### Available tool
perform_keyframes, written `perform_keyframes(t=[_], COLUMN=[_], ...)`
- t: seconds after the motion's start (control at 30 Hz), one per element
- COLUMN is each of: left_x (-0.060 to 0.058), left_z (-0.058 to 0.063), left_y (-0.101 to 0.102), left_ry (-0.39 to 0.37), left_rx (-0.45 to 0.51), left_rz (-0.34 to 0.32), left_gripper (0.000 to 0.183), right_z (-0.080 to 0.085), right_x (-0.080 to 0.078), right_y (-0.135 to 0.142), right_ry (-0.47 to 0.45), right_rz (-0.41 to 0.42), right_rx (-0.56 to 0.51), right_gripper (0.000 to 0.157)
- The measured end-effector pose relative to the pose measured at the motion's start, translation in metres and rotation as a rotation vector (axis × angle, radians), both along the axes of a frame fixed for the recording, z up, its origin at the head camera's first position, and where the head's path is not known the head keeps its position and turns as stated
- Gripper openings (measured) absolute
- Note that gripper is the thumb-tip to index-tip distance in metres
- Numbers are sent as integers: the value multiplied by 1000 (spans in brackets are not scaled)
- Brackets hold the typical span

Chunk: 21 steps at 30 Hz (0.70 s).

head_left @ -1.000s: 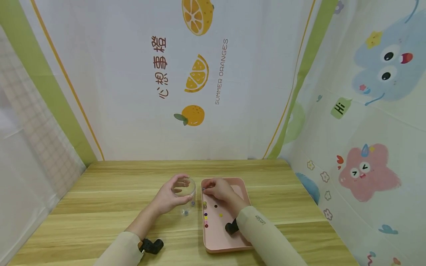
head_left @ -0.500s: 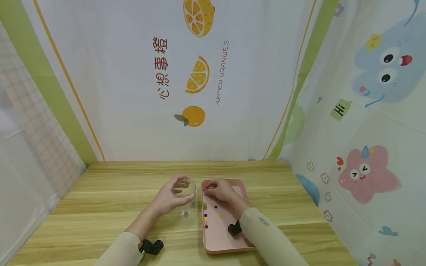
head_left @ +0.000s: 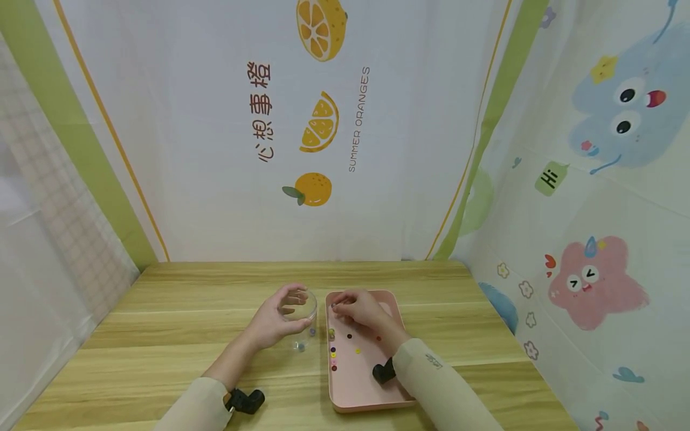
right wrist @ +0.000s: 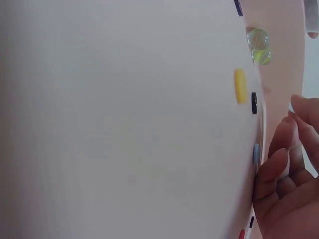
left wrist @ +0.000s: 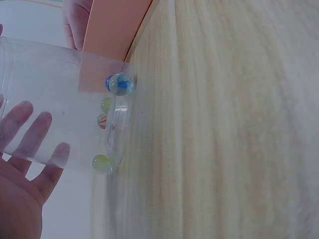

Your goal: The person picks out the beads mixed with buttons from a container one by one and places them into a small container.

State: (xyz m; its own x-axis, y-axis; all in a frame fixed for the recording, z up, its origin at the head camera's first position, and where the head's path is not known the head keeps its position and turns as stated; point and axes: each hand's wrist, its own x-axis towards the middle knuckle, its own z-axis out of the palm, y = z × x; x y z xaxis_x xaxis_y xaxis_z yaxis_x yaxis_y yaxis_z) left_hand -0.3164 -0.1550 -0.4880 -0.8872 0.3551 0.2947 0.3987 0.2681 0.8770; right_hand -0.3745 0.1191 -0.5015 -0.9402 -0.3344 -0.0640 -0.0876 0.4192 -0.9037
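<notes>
My left hand (head_left: 277, 317) grips a clear plastic cup (left wrist: 65, 94), which stands upright on the table left of the pink tray (head_left: 350, 386). Several glass marbles (left wrist: 121, 84), blue, yellow-green and striped, lie at the cup's bottom. Over the tray's far left corner, my right hand (head_left: 362, 308) pinches a small pale piece (right wrist: 291, 107) between thumb and finger; its kind is mostly hidden. Near that hand lie a black button (head_left: 349, 336), a yellow button (head_left: 358, 351) and a red button (head_left: 379, 339). A light blue button (right wrist: 256, 154) shows beneath the fingers in the right wrist view.
Against the tray's left wall sit marbles (head_left: 331, 334). Nearer to me, a line of small buttons (head_left: 333, 355) in purple, yellow, pink and dark red follows the same wall. The wooden table (head_left: 188, 335) meets a printed cloth (head_left: 215, 209) at the back.
My right hand has shifted slightly right, away from the tray's left wall, still pinching the small piece. The red button has come into sight beside the wrist. My left hand and the cup stay put.
</notes>
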Motion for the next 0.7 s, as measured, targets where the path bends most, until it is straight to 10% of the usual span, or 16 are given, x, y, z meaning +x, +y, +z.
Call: perform_keyframes(t=[0.7], left_x=[1], left_z=[1], left_y=[0], left_ry=[-1], left_rx=[14], left_rz=[-2], left_gripper=[72], right_z=[15], right_x=[1], right_y=[14], right_ry=[-5], right_rz=[-28], right_rx=[-103], right_gripper=[25])
